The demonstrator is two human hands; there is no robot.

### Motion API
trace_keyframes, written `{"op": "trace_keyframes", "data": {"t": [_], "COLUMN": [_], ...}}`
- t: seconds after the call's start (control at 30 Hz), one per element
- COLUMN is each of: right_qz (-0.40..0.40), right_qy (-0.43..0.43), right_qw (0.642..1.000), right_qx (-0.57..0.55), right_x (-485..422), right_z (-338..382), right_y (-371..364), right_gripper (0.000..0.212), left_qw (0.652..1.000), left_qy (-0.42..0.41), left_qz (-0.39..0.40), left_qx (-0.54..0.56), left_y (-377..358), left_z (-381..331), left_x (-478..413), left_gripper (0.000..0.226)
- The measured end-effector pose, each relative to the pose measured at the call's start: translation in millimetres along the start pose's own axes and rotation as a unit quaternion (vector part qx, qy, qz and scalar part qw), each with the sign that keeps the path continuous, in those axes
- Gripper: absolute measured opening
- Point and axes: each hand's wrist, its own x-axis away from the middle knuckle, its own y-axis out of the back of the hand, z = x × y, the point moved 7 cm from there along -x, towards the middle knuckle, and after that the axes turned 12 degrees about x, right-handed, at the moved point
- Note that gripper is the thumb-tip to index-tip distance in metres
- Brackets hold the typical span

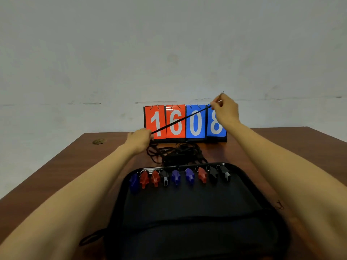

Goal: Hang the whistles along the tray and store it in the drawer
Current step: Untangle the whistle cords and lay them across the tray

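1. Black cord (180,120) runs taut on a slant between both grips. The right grip (226,109) pinches its upper end between thumb and fingertips, and the left grip (139,138) is curled round it lower down.
2. Just above the right grip, a small metal clip (222,93) sticks up from the cord's end.
3. Just below the left grip, a tangle (174,152) of black cords lies on the worktop (75,166).
4. Behind both grips stands a scoreboard (196,128) with a red 1 and 6 and a blue 0 and 8. The right grip covers part of the 8.
5. Nearer the person than the grips, just past the tangle, sits the black tray (187,203). Nine whistles (176,177) in blue, red and black hang by rings in a row along its far rim, their bodies lying inside the tray.
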Motion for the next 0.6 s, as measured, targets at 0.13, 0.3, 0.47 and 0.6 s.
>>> {"op": "trace_keyframes", "data": {"t": [0.13,0.3,0.47,0.6], "right_qz": [0.023,0.124,0.177,0.171], "right_qy": [-0.01,0.031,0.09,0.138], "right_qw": [1.0,0.992,0.976,0.965], "right_qx": [-0.006,-0.024,-0.09,-0.141], "right_x": [0.0,14.5,27.4,22.1], "right_z": [-7.4,11.0,42.3,72.5], "right_y": [1.9,-13.9,-21.4,-8.3], "right_gripper": [0.007,0.005,0.003,0.002], "left_qw": [0.989,0.981,0.973,0.921], "left_qy": [0.09,-0.025,-0.042,-0.101], "left_qz": [0.072,-0.057,0.058,0.065], "left_qx": [-0.096,0.185,0.22,0.37], "left_y": [-12.3,2.7,7.5,14.5], "left_z": [23.4,-38.6,-82.4,-119.0], "left_x": [1.0,4.0,1.1,5.4], "left_gripper": [0.029,0.031,0.07,0.056]}}
